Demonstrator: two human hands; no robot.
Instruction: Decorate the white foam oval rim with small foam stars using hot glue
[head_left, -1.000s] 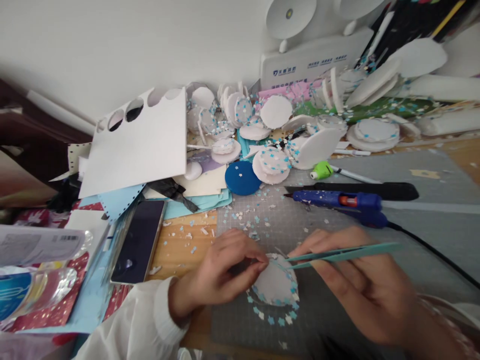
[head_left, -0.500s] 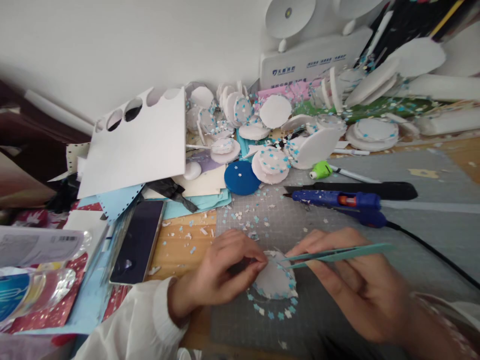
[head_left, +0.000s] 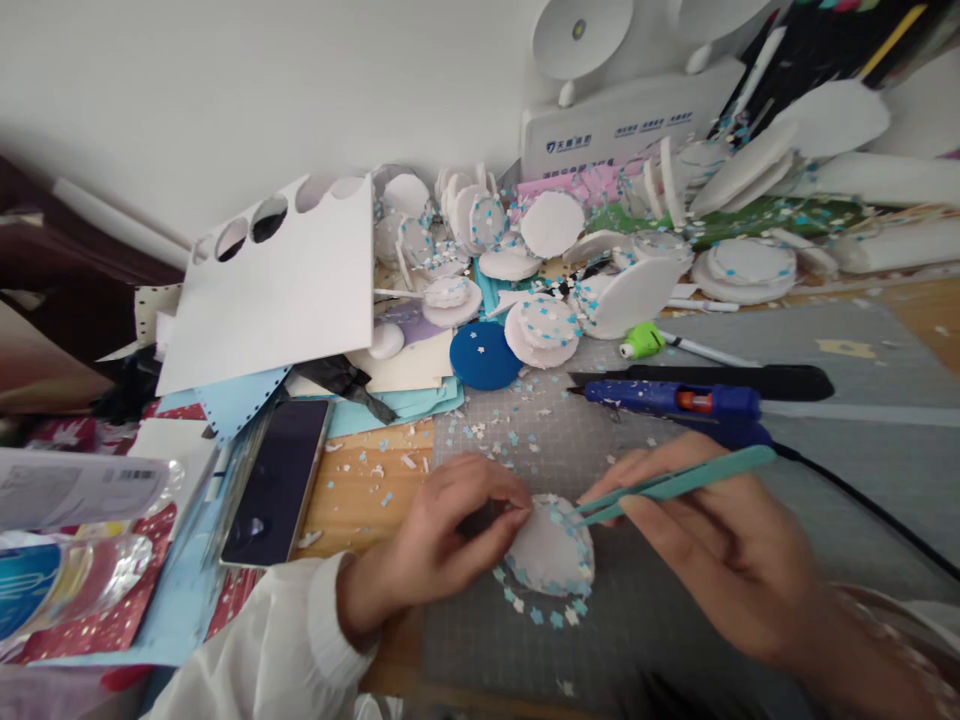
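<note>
A white foam-like disc point(head_left: 553, 550), edged with small blue and white stars, is tilted above the grey cutting mat point(head_left: 480, 640). My left hand point(head_left: 469, 535) pinches its upper left edge between thumb and fingers. Teal tweezers point(head_left: 675, 482) lie in my right hand point(head_left: 709, 540), held between thumb and fingers. Their tips touch or nearly touch the disc's upper right rim, beside some stars. A string of blue and white stars point(head_left: 555, 617) curves out below the disc. Whether the tips grip a star is too small to tell.
Behind the hands lie a blue glue gun point(head_left: 675, 398), a black knife point(head_left: 787, 381) and a blue round lid point(head_left: 485, 356). Several star-trimmed white discs point(head_left: 544, 335) crowd the back. A phone point(head_left: 276, 483) rests at left, near a white board with holes point(head_left: 277, 300).
The tweezers' arms have come closer together, and their back end has risen slightly. The disc has tilted a little, while my left hand has stayed on its edge.
</note>
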